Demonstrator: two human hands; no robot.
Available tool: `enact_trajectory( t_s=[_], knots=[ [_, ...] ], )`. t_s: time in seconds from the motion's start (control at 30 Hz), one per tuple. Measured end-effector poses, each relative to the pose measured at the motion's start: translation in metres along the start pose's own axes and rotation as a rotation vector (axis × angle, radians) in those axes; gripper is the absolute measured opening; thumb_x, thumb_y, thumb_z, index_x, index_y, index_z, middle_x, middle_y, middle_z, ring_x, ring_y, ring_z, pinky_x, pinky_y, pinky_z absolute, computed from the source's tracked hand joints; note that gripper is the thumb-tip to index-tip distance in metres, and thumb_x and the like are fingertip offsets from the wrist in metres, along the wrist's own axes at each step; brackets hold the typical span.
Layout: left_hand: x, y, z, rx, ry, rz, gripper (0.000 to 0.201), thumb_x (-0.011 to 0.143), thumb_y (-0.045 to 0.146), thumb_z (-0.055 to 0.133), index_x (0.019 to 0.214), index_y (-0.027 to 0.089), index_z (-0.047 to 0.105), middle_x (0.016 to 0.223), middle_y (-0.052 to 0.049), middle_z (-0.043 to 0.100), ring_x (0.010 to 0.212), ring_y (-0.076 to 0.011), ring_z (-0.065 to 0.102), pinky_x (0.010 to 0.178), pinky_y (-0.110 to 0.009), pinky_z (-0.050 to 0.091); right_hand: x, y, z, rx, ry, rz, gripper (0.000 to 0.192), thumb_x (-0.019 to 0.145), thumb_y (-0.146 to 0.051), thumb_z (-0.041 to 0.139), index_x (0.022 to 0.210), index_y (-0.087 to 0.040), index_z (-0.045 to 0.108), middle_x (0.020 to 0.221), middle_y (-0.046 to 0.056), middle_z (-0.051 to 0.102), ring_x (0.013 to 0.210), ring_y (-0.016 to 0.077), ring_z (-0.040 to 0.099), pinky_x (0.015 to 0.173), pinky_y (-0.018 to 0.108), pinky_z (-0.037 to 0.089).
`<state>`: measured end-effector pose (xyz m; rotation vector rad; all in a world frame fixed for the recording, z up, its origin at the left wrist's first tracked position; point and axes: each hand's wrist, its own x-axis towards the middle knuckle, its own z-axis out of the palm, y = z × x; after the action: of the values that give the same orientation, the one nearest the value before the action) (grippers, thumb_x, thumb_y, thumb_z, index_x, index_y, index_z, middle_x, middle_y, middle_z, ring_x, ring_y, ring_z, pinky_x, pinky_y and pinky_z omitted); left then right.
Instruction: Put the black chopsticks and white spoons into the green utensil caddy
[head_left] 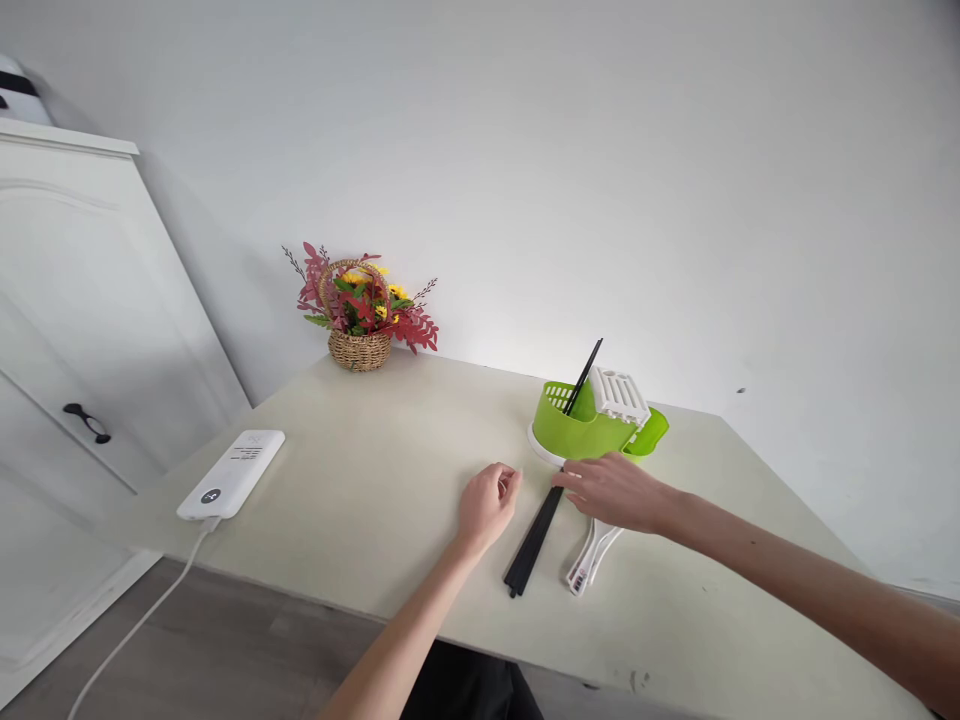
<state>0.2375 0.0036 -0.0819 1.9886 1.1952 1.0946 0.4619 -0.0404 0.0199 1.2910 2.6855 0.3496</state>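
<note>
My right hand [615, 490] reaches in from the right, its fingers closed at the far ends of a bundle of black chopsticks [534, 545] lying on the table. My left hand [489, 505] rests just left of the bundle, fingers curled in with nothing visible in them. Behind my right hand stands a green utensil holder [577, 433] on a white base, with slotted sides. Black chopsticks [583, 375] lean upright in its left part, and a white slotted rack [619, 395] sits over its right part. White spoon-like utensils [589, 560] lie below my right hand, their far ends hidden by it.
A wicker basket of artificial flowers [360, 350] stands at the back left of the table [375, 450]. At the left edge lies a white power bank [234, 475] with a cable [150, 612] hanging off. A white cabinet [90, 300] borders the left; a wall is behind.
</note>
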Motion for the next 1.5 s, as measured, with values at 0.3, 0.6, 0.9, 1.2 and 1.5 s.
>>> enact_trajectory(
  t_s=[0.3,0.6,0.9,1.2,1.5],
  knots=[
    [0.000,-0.003,0.002,-0.013,0.001,-0.011,0.030,0.102,0.042,0.051,0.089,0.021,0.069,0.085,-0.004,0.076,0.071,-0.0167,0.067,0.070,-0.028,0.049,0.003,-0.009,0.034,0.000,-0.065,-0.059,0.027,0.092,-0.010,0.054,0.110,-0.023,0.070,0.096,0.004,0.072,0.073,0.0136,0.067,0.052,0.027,0.021],
    [0.001,-0.001,0.001,-0.009,-0.005,-0.018,0.031,0.102,0.044,0.051,0.088,0.022,0.068,0.083,-0.002,0.076,0.071,-0.0168,0.067,0.070,-0.028,0.048,0.008,-0.012,0.040,0.001,-0.053,-0.073,0.021,0.095,-0.010,0.052,0.096,-0.021,0.070,0.089,0.003,0.070,0.072,0.0134,0.065,0.054,0.027,0.025],
    [0.000,0.000,0.002,0.012,-0.006,-0.017,0.029,0.102,0.040,0.051,0.088,0.022,0.069,0.084,-0.002,0.076,0.071,-0.0164,0.068,0.071,-0.027,0.048,0.012,-0.012,0.037,-0.022,-0.078,-0.105,0.021,0.096,-0.010,0.052,0.096,-0.020,0.070,0.091,0.004,0.070,0.072,0.0132,0.065,0.054,0.028,0.024],
    [0.000,-0.002,0.001,0.026,-0.011,-0.010,0.027,0.101,0.038,0.051,0.090,0.021,0.069,0.084,-0.004,0.076,0.071,-0.0169,0.068,0.073,-0.029,0.049,0.023,-0.008,0.035,-0.030,-0.120,-0.173,0.020,0.093,-0.009,0.054,0.092,-0.019,0.072,0.092,0.005,0.069,0.074,0.0139,0.064,0.055,0.027,0.029],
    [0.000,-0.004,0.002,0.014,-0.009,-0.014,0.026,0.101,0.038,0.053,0.089,0.022,0.069,0.083,-0.004,0.075,0.071,-0.0168,0.067,0.070,-0.027,0.048,0.029,-0.005,0.034,-0.030,-0.143,-0.198,0.019,0.089,-0.009,0.055,0.092,-0.019,0.071,0.093,0.005,0.068,0.073,0.0135,0.062,0.053,0.029,0.024]
  ],
)
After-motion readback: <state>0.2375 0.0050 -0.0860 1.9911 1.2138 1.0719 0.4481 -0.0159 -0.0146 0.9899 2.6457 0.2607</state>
